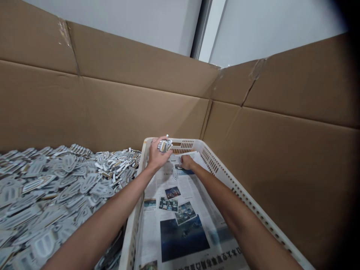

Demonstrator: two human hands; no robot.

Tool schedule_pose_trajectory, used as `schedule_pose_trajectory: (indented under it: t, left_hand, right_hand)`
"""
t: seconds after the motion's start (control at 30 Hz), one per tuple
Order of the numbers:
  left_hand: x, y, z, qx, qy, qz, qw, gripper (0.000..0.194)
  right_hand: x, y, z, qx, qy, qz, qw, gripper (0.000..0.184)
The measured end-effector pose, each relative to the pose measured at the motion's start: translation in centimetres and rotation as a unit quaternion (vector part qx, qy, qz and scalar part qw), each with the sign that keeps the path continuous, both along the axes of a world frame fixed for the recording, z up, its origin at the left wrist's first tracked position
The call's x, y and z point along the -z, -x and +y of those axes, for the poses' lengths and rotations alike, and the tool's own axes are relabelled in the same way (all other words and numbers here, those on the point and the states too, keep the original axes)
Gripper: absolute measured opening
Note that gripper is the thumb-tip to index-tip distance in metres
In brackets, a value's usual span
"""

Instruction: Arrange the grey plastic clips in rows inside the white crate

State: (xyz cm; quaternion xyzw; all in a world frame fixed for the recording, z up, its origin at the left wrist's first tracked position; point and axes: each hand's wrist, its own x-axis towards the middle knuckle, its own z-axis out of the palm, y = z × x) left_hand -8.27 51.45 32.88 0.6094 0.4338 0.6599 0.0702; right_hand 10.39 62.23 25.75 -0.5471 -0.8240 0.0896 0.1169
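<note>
Near the far left corner of the crate, my left hand (pixel 158 154) is raised with its fingers closed around a small stack of white plastic pieces (pixel 164 145). Inside the white plastic crate (pixel 225 179), my right hand (pixel 187 162) is curled shut just above or on the newspaper (pixel 168 240); what its fingers hold, if anything, is hidden. The printed newspaper lines the crate's bottom. A pale, see-through flat piece (pixel 174 173) appears to lie on it, left of my right hand.
A large heap of flat white and grey plastic pieces (pixel 62 183) lies left of the crate. Tall cardboard walls (pixel 135 105) rise behind and along the right side, with clear tape at their seams. A pale wall (pixel 126 22) stands beyond.
</note>
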Motion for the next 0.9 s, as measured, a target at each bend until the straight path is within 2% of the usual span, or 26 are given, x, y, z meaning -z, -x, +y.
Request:
schedule_pose_trajectory:
  t: [0.13, 0.33, 0.57, 0.9]
  left_hand:
    - [0.1, 0.0, -0.2, -0.012, 0.006, 0.066, 0.998, 0.046]
    - [0.4, 0.3, -0.3, -0.012, 0.022, 0.101, 0.995, 0.048]
    - [0.9, 0.6, -0.3, -0.016, 0.018, 0.120, 0.992, 0.048]
    - [0.7, 1.0, -0.6, -0.035, 0.021, 0.143, 0.989, 0.051]
  right_hand:
    - [1.2, -0.1, 2.1, -0.014, -0.002, -0.010, 1.000, 0.031]
    - [2.4, 0.3, 3.9, -0.035, -0.025, 0.003, 0.999, 0.032]
    - [2.8, 0.4, 4.4, -0.057, -0.042, -0.003, 0.997, 0.027]
    - [2.5, 0.3, 4.2, -0.074, -0.066, -0.007, 0.995, 0.035]
